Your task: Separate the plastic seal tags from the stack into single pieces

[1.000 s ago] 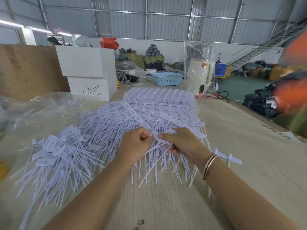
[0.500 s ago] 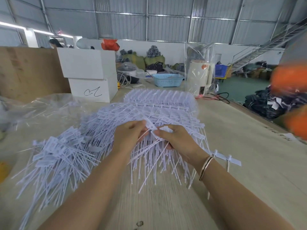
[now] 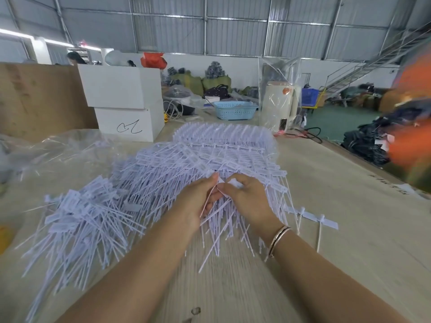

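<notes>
left hand [image 3: 198,197] grip pinching a tag [image 3: 211,197] | right hand [image 3: 247,197] grip pinching adjoining tag head | both working over stack [image 3: 221,155] lying on surface [image 3: 349,229] | separated tags [image 3: 77,215] piling left

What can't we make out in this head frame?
- Pinch point on the seal tag: covered by the fingertips of left hand and right hand.
- Print on the tags: too small.
- Orange shape at the right edge: motion-blurred and cut off.
- Stack base: hidden under its own layers.
</notes>
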Available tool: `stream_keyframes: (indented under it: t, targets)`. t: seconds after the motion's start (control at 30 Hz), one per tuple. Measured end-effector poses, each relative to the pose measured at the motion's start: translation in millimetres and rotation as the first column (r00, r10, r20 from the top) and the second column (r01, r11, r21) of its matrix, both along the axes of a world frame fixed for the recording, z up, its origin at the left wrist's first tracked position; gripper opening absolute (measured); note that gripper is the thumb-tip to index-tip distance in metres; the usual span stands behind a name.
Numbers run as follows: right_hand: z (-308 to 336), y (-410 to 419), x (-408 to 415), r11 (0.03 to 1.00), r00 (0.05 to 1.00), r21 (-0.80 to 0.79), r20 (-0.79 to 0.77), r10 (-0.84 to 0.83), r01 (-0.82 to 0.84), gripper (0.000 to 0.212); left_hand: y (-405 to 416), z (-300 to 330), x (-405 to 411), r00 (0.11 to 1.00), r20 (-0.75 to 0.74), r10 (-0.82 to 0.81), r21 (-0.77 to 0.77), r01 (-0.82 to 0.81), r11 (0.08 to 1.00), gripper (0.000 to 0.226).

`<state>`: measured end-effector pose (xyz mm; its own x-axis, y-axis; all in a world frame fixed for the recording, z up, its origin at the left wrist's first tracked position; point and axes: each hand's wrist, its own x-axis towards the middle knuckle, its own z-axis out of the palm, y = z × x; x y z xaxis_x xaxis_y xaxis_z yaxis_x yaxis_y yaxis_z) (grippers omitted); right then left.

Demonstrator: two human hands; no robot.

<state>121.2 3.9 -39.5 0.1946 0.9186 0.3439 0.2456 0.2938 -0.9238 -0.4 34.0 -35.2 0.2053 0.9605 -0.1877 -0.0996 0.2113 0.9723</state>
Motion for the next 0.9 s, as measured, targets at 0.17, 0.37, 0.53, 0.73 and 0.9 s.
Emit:
stream_keyframes:
  t: [0.17,0.37,0.53,0.73,0.9]
  targets:
    - [-6.1,-1.4,-0.7,0.994,0.998,0.102,0.054,-0.039,0.033,0.022,-1.5,-1.9,2.1,0.999,0.038,0.007,-0.016,-0.007,1.000,0.024]
    - [-3.8,-6.3,-1.6,0.982,0.992,0.184,0.114,-0.050,0.029,0.020,-5.1,1.7,6.0,0.992,0.123,0.029,-0.067,-0.020,0.998,0.021]
    - [-1.5,-12.2,-1.9,0.986,1.000,0.168,0.010,0.001,-0.003,0.024,-4.6,9.5,0.9,0.974,0.211,0.085,-0.065,-0.073,0.995,0.014]
    - [10.5,-11.7,20.3,0.990,0.989,-0.006,-0.035,0.143,-0.144,0.026,-4.8,6.2,-0.1,0.997,0.075,0.033,-0.020,-0.032,0.999,0.024]
    - [7.5,-5.5,14.4,0.997,0.995,-0.013,-0.054,0.079,-0.080,0.026,-8.3,7.9,-4.1,1.000,-0.008,0.030,0.057,-0.029,0.998,0.024]
